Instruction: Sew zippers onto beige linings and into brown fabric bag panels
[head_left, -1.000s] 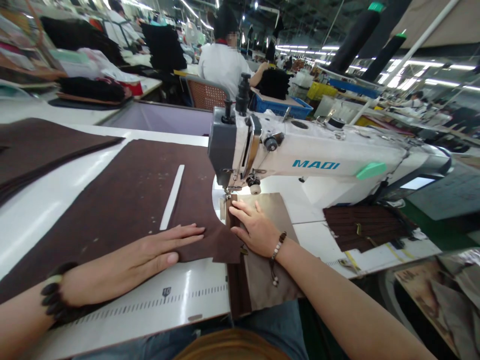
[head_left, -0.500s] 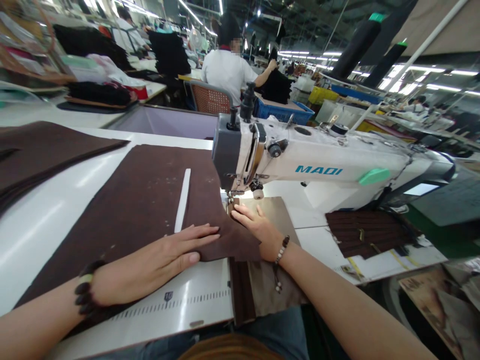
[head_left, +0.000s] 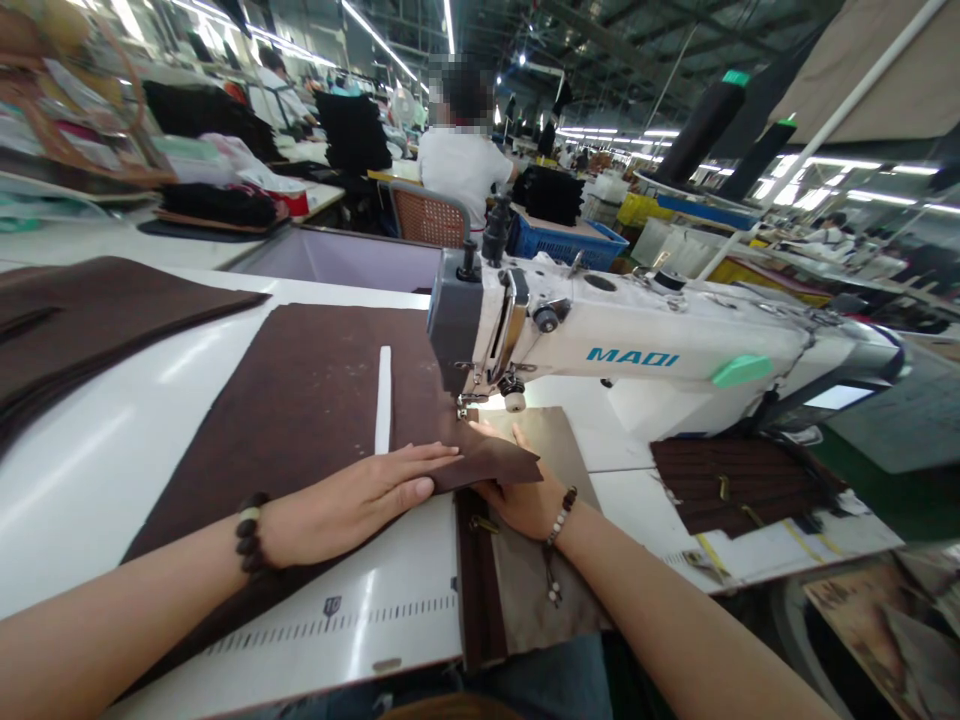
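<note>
White table (head_left: pixel 397 590) | left hand (head_left: pixel 352 505) flat on brown panel (head_left: pixel 300 400) | right hand (head_left: pixel 531 506) outspread, partly beneath

- Two bare hands: one left hand (head_left: pixel 341 512), one right hand (head_left: pixel 534 508)
- Two beaded bracelets (head_left: pixel 251 535) (head_left: pixel 562 515), one per wrist
- One sewing machine (head_left: pixel 555 325)
- One large brown sheet (head_left: pixel 300 390) under the left hand
- One beige piece (head_left: pixel 544 600)
- Three gold-coloured tabs (head_left: pixel 484 524) (head_left: pixel 724 487) (head_left: pixel 751 515)
- Two dark thread cones (head_left: pixel 697 135) (head_left: pixel 757 163)
- One blue crate (head_left: pixel 568 242)
- One chair (head_left: pixel 431 214)
- Other people (head_left: pixel 457 170) (head_left: pixel 277 95) (head_left: pixel 831 236) — at least three
</note>
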